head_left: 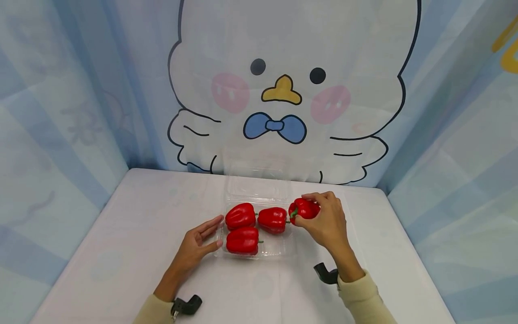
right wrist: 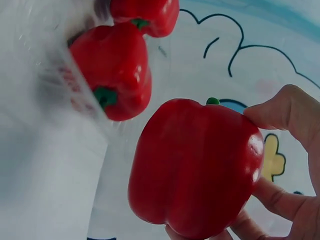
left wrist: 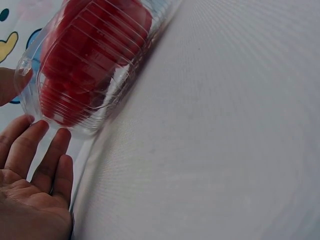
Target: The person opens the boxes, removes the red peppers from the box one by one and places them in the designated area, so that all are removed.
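"What do you have on the tabletop [head_left: 125,252]?"

"I've got a clear plastic box [head_left: 275,248] about midway between the left and right edges, its open lid [head_left: 256,188] reaching toward the far edge. I count three red peppers in the box: a far-left pepper [head_left: 240,216], a near-left pepper [head_left: 243,241], and a middle pepper [head_left: 273,220] just right of the far-left one."

"And the fourth pepper [head_left: 304,209]?"

"It's in the person's right hand [head_left: 328,222]. I see thumb and fingers pinching it by the box's far right corner, and in my right wrist view it is apart from the others. Its green stem [head_left: 295,213] faces the box."

"How is the left hand [head_left: 195,243]?"

"Fingers nearly straight, thumb spread away from them, fingertips at the box's left edge. I can't tell how firmly they touch."

"Anything around them?"

"I see a black mount [head_left: 325,273] below the right hand, a cream sleeve [head_left: 358,288] behind it, and beyond the tabletop's far edge a pale sheet [head_left: 291,40] printed with a cartoon bird in a blue bow tie [head_left: 275,127]."
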`<state>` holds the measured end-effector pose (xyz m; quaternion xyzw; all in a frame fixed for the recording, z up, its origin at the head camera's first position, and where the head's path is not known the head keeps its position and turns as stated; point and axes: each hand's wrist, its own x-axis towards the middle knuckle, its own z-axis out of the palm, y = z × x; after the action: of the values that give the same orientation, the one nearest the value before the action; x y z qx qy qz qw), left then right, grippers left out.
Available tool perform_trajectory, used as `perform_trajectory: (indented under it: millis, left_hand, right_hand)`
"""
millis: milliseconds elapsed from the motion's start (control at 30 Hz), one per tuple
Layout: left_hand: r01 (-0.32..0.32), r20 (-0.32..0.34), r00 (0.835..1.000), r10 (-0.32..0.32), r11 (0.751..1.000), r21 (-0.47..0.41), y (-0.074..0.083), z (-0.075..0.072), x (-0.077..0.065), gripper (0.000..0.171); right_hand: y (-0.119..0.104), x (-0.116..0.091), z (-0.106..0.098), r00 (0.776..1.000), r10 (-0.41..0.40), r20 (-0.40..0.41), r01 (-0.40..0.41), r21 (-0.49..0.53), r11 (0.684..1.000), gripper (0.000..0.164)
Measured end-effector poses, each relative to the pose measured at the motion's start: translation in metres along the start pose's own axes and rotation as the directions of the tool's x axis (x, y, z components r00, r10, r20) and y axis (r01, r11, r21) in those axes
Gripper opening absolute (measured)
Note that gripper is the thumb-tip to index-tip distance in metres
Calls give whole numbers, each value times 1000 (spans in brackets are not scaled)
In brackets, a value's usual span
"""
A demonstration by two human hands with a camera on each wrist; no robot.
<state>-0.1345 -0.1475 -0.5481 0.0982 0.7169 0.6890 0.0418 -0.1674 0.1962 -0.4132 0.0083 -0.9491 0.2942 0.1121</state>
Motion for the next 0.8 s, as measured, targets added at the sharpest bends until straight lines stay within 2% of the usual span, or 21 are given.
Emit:
perform_trajectory:
  millis: [367, 800]
  left_hand:
    - [-13, 3, 1000, 13, 1000, 7, 0, -1, -1, 69]
    - [-8, -4, 1000, 8, 1000, 12, 2, 1, 0, 69]
  right_hand:
    - [27, 12, 1, 996, 88, 16, -88, -27, 996, 64]
    - [60, 24, 21, 988, 148, 39, -147, -25, 989, 56]
